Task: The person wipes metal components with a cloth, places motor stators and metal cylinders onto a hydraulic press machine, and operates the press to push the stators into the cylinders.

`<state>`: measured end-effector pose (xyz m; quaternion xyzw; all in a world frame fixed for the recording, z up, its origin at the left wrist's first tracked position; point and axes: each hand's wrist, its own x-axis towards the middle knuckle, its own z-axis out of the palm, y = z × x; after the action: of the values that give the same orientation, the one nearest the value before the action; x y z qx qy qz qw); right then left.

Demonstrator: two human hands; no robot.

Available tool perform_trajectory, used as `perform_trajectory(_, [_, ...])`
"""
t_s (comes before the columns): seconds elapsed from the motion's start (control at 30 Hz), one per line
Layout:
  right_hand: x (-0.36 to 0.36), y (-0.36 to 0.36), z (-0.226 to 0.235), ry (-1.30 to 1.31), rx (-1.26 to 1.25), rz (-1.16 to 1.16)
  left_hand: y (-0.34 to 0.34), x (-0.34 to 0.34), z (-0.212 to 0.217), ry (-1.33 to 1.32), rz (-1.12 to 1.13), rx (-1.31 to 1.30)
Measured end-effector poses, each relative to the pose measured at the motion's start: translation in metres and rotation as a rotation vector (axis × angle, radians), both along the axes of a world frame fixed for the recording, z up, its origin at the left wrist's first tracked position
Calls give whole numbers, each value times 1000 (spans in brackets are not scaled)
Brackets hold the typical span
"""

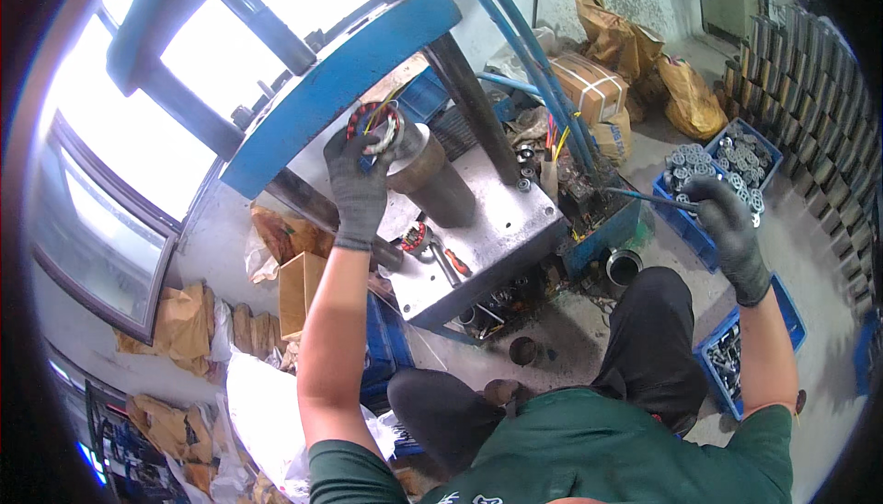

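Observation:
My left hand (355,182), in a dark grey glove, is closed round a ring-shaped wound motor stator (388,136) with red segments and thin wires. It is at the top of a thick steel cylinder (440,184) on the metal press table (497,228); whether the stator touches the cylinder I cannot tell. At the right, my gloved right hand (733,233) grips the end of a thin dark lever (648,197) that runs left to the blue machine base. A second wound part (414,236) lies on the table beside a steel tool (446,267) and a red-and-black handle (458,263).
Above the table is the press's blue crossbeam (345,76), with steel columns (474,108) below it. Blue crates (685,228) of metal parts stand on the right, near stacked metal pieces (809,108). A carton (589,87) and paper sacks (690,99) stand behind.

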<state>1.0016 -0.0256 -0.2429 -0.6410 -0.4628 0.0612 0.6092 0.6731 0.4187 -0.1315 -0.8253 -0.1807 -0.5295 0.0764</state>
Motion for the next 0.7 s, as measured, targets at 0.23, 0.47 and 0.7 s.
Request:
perform_trajectory(0.23, [-22,73,59,-689,-364,-240,78,42,33,115,82,-344])
perform_trajectory(0.47, [49,141,80,-650,-258,-420,90,51,48,266,133,-586])
perform_trajectory(0.7, [71,173,88,-674,-229,-398,132,39,33,244,169,-474])
